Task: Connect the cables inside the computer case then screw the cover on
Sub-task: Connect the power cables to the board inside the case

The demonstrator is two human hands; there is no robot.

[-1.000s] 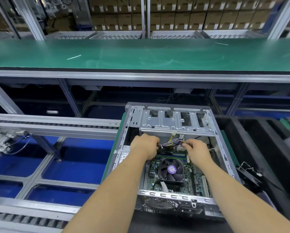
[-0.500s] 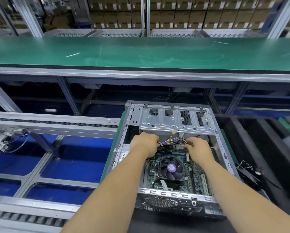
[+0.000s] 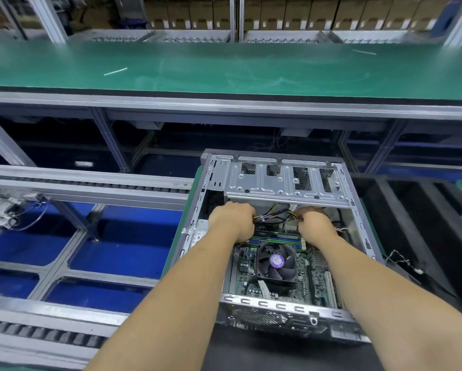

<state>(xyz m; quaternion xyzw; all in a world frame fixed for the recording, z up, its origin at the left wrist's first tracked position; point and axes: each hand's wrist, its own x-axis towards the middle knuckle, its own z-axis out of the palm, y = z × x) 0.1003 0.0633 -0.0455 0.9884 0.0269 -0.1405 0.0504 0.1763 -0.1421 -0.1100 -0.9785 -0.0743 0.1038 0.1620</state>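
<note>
The cable bundle, yellow, black and purple wires tied together, ran between both hands just under the drive cage, above the motherboard and its fan. The left hand had its grip curled round the bundle; the right hand seemed to pinch a pale connector, though its fingertips were hidden. This looked like the cabling step, no cover in sight. Next, I judged, the plug needed lining up with its socket and pressing home. The open computer case sat on a dark tabletop.
</note>
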